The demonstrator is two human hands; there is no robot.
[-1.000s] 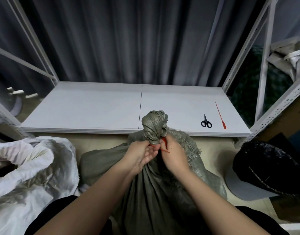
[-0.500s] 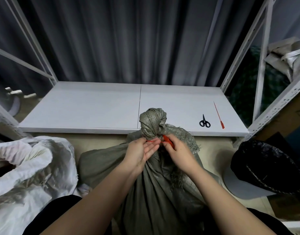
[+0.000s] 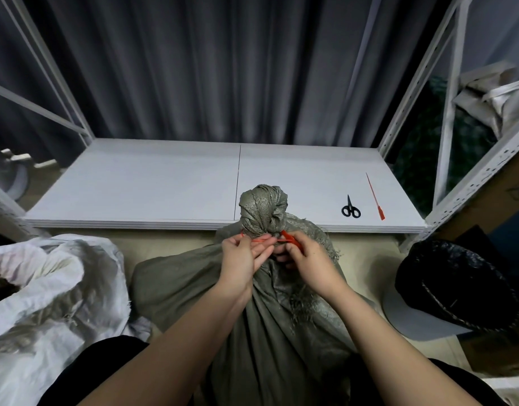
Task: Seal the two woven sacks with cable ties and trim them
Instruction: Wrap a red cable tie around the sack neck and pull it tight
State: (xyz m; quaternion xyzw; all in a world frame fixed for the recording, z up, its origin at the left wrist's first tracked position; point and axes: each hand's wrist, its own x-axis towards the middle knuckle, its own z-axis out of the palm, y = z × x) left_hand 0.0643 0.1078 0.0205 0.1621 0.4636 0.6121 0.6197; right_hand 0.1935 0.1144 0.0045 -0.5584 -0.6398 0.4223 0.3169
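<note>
A grey-green woven sack (image 3: 194, 285) stands between my knees, its mouth bunched into a knob (image 3: 262, 208). A red cable tie (image 3: 265, 241) wraps the neck under the knob. My left hand (image 3: 242, 260) pinches the tie's thin tail at the left. My right hand (image 3: 306, 259) grips the tie's red head end (image 3: 290, 238) at the right. A white woven sack (image 3: 47, 288) lies open at the left. Black scissors (image 3: 350, 208) and a second red cable tie (image 3: 375, 196) lie on the white shelf board (image 3: 150, 186).
White metal rack posts (image 3: 448, 112) frame the shelf on both sides, with a grey curtain behind. A black bag over a grey bin (image 3: 454, 285) sits at the right on the floor. Folded cloth (image 3: 498, 98) rests on the right rack.
The hands have drawn a little apart along the sack's neck; the tie's tail now shows stretched between them.
</note>
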